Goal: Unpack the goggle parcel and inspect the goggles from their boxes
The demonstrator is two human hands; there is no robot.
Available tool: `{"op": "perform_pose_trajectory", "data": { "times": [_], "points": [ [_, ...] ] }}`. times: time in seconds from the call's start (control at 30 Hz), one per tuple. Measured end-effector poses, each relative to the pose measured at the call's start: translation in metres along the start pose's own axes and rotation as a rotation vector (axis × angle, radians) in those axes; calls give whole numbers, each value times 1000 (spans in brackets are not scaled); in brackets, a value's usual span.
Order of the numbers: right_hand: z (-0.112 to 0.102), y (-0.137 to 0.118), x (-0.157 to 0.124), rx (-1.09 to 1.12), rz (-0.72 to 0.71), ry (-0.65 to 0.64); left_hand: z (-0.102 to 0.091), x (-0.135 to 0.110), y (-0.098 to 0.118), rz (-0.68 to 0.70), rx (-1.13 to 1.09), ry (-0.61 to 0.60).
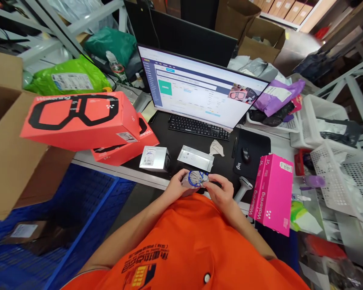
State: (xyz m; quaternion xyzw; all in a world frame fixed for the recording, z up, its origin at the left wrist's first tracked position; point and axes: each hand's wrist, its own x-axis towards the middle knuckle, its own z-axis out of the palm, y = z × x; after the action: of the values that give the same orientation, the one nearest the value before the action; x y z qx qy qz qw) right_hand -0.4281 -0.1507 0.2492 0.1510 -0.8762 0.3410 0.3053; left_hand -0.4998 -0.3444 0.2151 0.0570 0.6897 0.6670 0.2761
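Observation:
A small grey drawstring pouch [191, 180] with a blue cord is held close to my body at the desk's front edge. My left hand [176, 184] has its fingers closed round the pouch's left end. At the gathered right end, my right hand [222, 191] pinches near the cord. What the pouch contains is hidden. Just beyond it lies an open silver box tray [196, 158]. To the left of that tray stands a silver box [154, 158] with a white label. A crumpled piece of white paper [217, 148] rests right of the tray.
Red goggle-print boxes [84, 139] are stacked left, above a blue crate [105, 197]. A monitor [196, 88] and keyboard [196, 126] stand behind. On the right are a mouse [245, 155], a barcode scanner [244, 186], pink boxes [274, 193] and white baskets [335, 177].

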Motion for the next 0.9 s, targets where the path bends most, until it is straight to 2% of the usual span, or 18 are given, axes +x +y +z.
{"op": "perform_pose_trajectory", "data": {
  "times": [0.1,0.23,0.3,0.37,0.5,0.73,0.8,0.9],
  "points": [
    [4,2,-4,-4,92,-39,1,2,2,-41,-113,58],
    [-4,4,6,-80,276,-268,0,7,3,-59,-124,202],
    [-11,5,12,-7,322,-378,-2,9,3,-60,-73,236],
    [-15,5,15,138,361,-412,-4,11,2,-64,-47,256],
    [-7,5,14,286,487,-345,-9,15,-3,-30,-23,240],
    [22,7,17,320,740,-41,-19,18,-11,131,130,77],
    [25,6,19,373,747,-48,-21,18,-10,165,169,34],
    [25,6,22,406,703,-156,-24,17,-4,200,197,10]
  ]
}}
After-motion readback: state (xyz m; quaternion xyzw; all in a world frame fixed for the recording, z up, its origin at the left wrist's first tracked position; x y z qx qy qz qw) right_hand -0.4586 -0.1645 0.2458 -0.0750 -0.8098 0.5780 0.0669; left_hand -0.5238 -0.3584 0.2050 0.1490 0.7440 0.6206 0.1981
